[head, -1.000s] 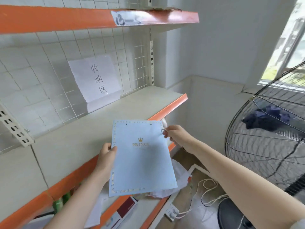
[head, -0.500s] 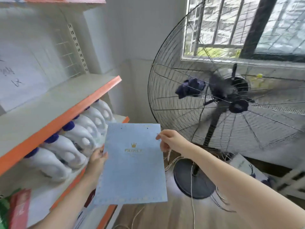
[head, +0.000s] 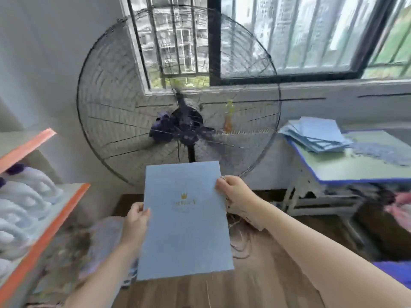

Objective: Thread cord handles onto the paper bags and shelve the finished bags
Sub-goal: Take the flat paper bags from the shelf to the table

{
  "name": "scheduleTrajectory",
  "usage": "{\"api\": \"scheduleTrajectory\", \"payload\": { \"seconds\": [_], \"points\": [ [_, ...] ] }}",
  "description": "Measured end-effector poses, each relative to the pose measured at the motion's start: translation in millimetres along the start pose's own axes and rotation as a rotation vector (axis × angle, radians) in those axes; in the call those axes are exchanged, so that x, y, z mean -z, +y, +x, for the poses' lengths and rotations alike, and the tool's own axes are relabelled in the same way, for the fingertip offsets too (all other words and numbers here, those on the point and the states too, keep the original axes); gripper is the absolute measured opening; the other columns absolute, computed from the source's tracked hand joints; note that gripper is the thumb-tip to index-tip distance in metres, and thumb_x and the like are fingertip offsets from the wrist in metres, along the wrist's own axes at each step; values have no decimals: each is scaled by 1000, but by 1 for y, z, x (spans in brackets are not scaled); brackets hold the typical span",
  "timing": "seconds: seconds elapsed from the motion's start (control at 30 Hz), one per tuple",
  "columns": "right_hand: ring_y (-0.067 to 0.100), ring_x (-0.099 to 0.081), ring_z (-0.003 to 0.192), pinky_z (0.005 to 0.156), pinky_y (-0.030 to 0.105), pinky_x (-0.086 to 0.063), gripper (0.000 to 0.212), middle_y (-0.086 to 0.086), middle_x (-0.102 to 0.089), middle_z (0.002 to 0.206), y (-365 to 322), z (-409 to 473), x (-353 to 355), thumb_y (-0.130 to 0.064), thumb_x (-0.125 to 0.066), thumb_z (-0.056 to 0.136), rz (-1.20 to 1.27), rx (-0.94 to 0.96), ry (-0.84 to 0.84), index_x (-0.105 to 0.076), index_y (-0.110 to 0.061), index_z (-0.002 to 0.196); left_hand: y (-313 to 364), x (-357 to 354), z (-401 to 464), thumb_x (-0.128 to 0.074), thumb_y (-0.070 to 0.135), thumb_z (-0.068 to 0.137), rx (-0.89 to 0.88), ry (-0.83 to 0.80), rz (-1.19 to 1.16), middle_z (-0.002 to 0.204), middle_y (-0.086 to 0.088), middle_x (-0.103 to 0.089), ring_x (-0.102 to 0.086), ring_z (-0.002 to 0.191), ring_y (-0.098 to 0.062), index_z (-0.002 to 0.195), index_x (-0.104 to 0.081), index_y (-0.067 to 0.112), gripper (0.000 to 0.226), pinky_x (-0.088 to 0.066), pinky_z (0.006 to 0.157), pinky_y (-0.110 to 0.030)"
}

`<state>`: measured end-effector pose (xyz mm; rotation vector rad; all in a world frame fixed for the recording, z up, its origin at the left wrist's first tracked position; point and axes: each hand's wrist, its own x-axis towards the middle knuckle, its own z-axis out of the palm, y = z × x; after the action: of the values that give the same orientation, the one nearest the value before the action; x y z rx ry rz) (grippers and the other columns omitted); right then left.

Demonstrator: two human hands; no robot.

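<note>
Paper bag (head: 185,221) away from the shelf (head: 44,221); now before the fan (head: 178,103)

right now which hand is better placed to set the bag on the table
Right. The right hand grips the bag's right edge, on the side where the table stands. The left hand holds the edge nearer the shelf.

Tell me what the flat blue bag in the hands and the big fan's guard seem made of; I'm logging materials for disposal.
The flat light-blue bag with a gold crown mark looks like matte paper or thin card: it stays stiff and flat, without gloss, and its bottom edge looks slightly ragged. The large round fan guard looks like thin dark metal wire, judging by its fine radiating spokes and rings; blur leaves the coating unclear.
</note>
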<state>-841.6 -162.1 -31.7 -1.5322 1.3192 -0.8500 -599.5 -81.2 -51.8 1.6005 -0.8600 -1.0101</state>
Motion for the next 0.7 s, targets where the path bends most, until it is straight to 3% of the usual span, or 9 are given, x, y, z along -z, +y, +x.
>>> {"api": "scheduleTrajectory", "payload": {
  "seconds": [0.1,0.23,0.43,0.7],
  "points": [
    [-3,-48,44,47,13,-30,38,-15,-49,44,10,-15,48,-25,-41,101,-53,-14,132,-54,-18,66,17,-52,-3,-47,7,97,-35,-91,14,82,-7,-62,-58,67,-22,95,-50,11,6,-45,59,-33],
    [7,-46,59,55,22,-31,40,-9,-52,62,35,-23,103,-28,-41,100,-79,-50,306,-54,-19,64,30,-116,0,-44,7,99,-49,-252,25,84,-13,-63,-60,66,-26,91,-50,11,10,-46,59,-33],
    [14,-46,55,54,25,-34,36,-1,-50,59,68,-16,188,-22,-43,99,-95,-136,454,-58,-15,68,42,-215,25,-49,10,97,-70,-451,47,94,-26,-64,-62,76,-33,95,-49,7,3,-49,68,-48],
    [18,-54,61,67,31,-45,37,0,-56,59,103,30,291,-18,-44,98,-128,-261,570,-59,-18,64,54,-358,62,-45,9,99,-31,-565,22,90,-16,-63,-62,76,-30,94,-49,5,8,-49,68,-42]
  ]
}}
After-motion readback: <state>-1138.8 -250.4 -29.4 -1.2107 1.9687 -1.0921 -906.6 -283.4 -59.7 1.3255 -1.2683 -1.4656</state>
